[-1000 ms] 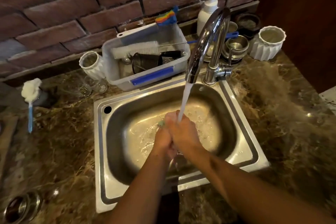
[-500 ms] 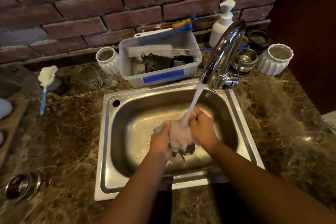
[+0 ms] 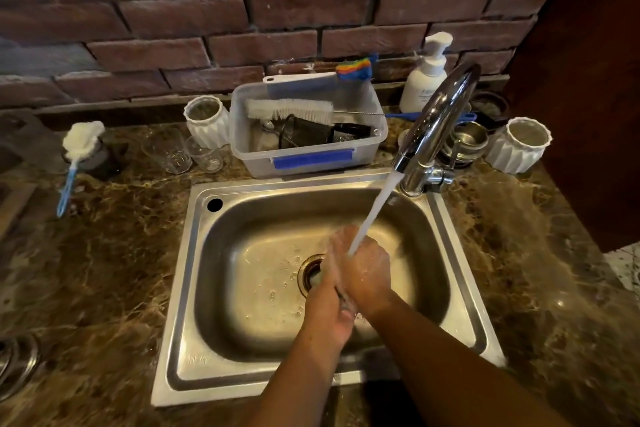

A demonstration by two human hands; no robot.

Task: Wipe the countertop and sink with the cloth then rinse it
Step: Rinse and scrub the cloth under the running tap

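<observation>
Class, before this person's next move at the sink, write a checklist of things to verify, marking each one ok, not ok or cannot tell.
1. Water is running from the tap: ok.
2. Left hand and right hand are over the sink: ok.
3. Both hands grip the cloth: ok, though it is mostly hidden.
4. The stream lands on the cloth: ok.
5. Drain is clear: cannot tell, as it is partly covered.
6. Cloth is rinsed clean: cannot tell.
</observation>
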